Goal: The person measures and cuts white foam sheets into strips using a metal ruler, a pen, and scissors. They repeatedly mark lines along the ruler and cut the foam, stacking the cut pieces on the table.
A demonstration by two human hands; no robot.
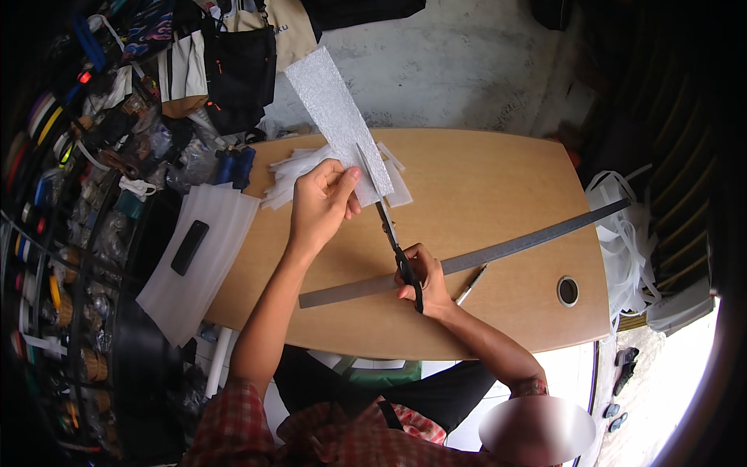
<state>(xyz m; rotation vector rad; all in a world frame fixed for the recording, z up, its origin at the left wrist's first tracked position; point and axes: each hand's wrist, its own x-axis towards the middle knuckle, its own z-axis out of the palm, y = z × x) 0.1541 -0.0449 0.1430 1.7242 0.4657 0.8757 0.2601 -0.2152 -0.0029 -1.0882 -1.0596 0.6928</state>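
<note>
Raised over the table, a long strip of white foam sheet is pinched at its lower edge by my left hand, thumb on top. My right hand is closed round the handles of black-handled scissors. The scissor blades reach up into the near end of the strip, just right of my left thumb. Beneath my right hand a long metal ruler lies slantwise on the table. A pen rests beside my right wrist. Behind my left hand lie several cut foam pieces, partly hidden.
The wooden table has a round cable hole at right. Foam sheets with a black phone on them lie at left. Crowded shelves line the left side. White offcuts hang past the right edge. Bags stand behind.
</note>
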